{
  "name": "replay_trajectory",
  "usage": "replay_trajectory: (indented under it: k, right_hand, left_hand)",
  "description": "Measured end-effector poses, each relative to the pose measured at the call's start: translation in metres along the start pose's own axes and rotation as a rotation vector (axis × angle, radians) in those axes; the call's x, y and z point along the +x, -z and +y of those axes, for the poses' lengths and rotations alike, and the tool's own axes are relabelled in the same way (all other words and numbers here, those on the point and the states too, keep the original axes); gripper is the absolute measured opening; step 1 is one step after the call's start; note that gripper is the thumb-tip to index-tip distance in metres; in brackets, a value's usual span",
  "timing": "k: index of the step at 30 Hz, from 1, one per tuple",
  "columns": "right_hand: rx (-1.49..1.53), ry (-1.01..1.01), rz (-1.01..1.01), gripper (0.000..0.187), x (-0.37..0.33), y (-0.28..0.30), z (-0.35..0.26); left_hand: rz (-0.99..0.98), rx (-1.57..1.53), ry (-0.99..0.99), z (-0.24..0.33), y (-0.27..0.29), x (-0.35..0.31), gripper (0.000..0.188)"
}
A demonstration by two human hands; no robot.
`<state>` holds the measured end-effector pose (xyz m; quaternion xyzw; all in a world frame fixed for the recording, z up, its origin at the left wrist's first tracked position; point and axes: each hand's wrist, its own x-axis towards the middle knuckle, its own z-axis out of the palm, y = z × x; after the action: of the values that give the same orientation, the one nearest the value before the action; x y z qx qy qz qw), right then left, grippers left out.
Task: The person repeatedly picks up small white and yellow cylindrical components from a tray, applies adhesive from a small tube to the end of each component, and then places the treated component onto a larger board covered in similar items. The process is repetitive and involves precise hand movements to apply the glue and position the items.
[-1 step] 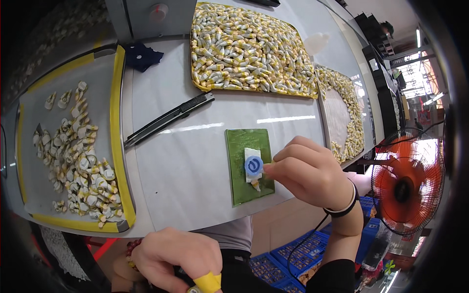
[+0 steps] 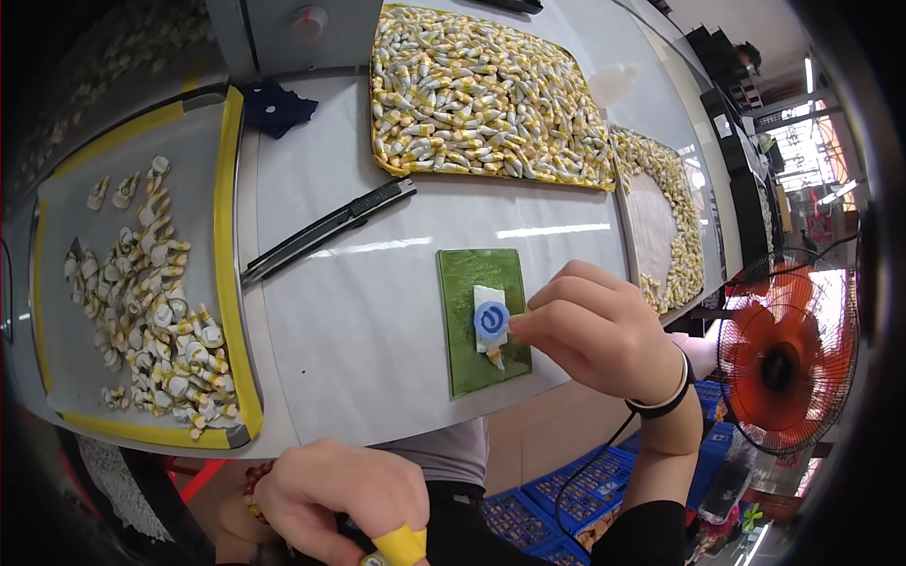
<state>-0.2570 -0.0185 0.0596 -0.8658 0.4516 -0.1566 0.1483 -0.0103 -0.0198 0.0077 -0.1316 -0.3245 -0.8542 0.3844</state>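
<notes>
My right hand (image 2: 604,330) is closed, thumb and forefinger pinching the right edge of a round blue mould-like piece (image 2: 492,321) with a curved groove in it. It lies on a small white pad (image 2: 489,294) on a green mat (image 2: 458,368). A small yellow-and-white piece (image 2: 496,358) pokes out from below the pad. Low in the view, my left hand (image 2: 344,495) is curled, with yellow tape (image 2: 404,544) around a finger. A small round pale piece (image 2: 374,559) shows at its fingertips, mostly cut off by the lower edge.
At left, a grey tray (image 2: 71,363) edged in yellow tape holds a heap of small white-and-yellow pieces (image 2: 179,349). A full tray (image 2: 376,160) of similar pieces stands at the back, a partly filled one (image 2: 651,212) beside it. A black utility knife (image 2: 330,226) lies between; an orange fan (image 2: 783,358) stands right.
</notes>
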Motion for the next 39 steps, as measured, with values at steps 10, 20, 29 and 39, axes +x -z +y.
replay_trajectory:
  k: [10,20,29,39]
  right_hand:
    - [-0.128,0.09,-0.035,0.017,0.007,-0.01,0.002]
    - [0.327,-0.062,0.32,0.021,-0.002,-0.006,-0.037]
    - [0.603,-0.128,0.405,0.022,-0.012,-0.027,-0.077]
    - [0.655,0.029,0.235,0.016,-0.001,-0.021,-0.074]
  left_hand:
    - [0.011,0.182,-0.062,0.004,0.004,-0.001,0.028]
    - [0.227,0.551,0.049,0.006,0.0,-0.017,0.033]
    - [0.2,0.973,-0.059,0.003,-0.005,-0.012,0.033]
    - [0.217,1.088,-0.149,0.004,-0.014,-0.005,0.026]
